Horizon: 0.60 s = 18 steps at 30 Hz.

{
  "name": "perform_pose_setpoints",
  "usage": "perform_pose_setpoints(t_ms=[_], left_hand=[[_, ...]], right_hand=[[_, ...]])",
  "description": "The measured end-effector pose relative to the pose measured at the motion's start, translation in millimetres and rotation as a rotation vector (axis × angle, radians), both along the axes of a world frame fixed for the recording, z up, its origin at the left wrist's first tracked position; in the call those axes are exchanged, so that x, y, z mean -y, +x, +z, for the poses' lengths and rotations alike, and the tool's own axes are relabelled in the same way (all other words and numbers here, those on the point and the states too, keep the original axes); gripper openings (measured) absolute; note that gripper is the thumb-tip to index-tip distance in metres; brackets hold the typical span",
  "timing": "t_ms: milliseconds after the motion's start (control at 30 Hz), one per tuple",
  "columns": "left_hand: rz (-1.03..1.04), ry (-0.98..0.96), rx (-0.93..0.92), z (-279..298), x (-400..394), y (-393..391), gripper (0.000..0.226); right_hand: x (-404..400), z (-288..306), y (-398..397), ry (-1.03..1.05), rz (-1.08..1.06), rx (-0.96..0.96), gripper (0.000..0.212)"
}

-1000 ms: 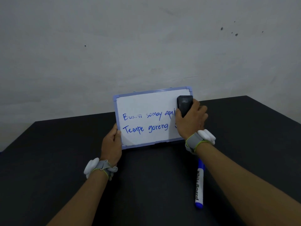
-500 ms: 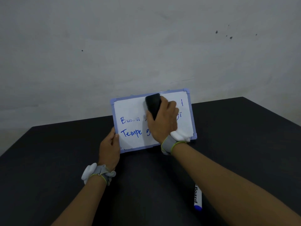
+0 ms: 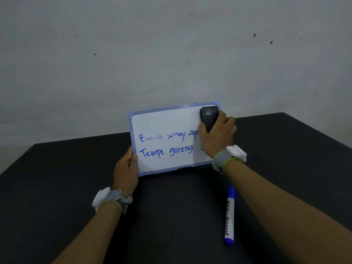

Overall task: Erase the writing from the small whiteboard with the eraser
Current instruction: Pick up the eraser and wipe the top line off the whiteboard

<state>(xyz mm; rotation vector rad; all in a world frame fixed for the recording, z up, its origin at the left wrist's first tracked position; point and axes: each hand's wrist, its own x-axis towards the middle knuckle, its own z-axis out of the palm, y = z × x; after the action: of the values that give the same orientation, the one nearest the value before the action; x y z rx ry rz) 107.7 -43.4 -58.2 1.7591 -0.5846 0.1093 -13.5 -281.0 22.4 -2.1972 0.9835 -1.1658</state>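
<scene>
A small whiteboard with a light blue frame stands tilted on the black table. Two lines of blue writing show on it, partly smeared in the upper line; its top strip is blank. My left hand grips the board's lower left edge. My right hand holds a black eraser pressed against the board's upper right corner. That hand hides the right ends of both lines of writing.
A blue-capped whiteboard marker lies on the black table below my right wrist. A pale wall rises just behind the board. Both wrists wear grey bands with white pieces.
My right hand has swept the eraser from the board's top middle back to the upper right corner. The left hand has kept its hold on the board.
</scene>
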Motion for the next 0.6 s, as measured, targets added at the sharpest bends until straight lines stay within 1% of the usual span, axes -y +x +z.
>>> perform_pose_setpoints(t_ms=[167,233,300,367,600], left_hand=[[-0.005,-0.006,-0.004,0,0,0,0.042],[-0.001,-0.007,-0.009,0,0,0,0.042],[0.005,0.0,-0.007,0,0,-1,0.042],[0.003,0.002,-0.005,0,0,-1,0.042],[-0.001,-0.011,-0.018,2,0,-1,0.042]], right_hand=[[14,1,-11,0.092,-0.013,0.042,0.062],[8,-2,-12,0.057,0.007,0.062,0.063],[-3,-11,-12,-0.019,0.051,0.037,0.063],[-10,-19,-12,-0.051,0.078,0.012,0.064],[12,-24,-20,0.043,0.03,0.018,0.064]])
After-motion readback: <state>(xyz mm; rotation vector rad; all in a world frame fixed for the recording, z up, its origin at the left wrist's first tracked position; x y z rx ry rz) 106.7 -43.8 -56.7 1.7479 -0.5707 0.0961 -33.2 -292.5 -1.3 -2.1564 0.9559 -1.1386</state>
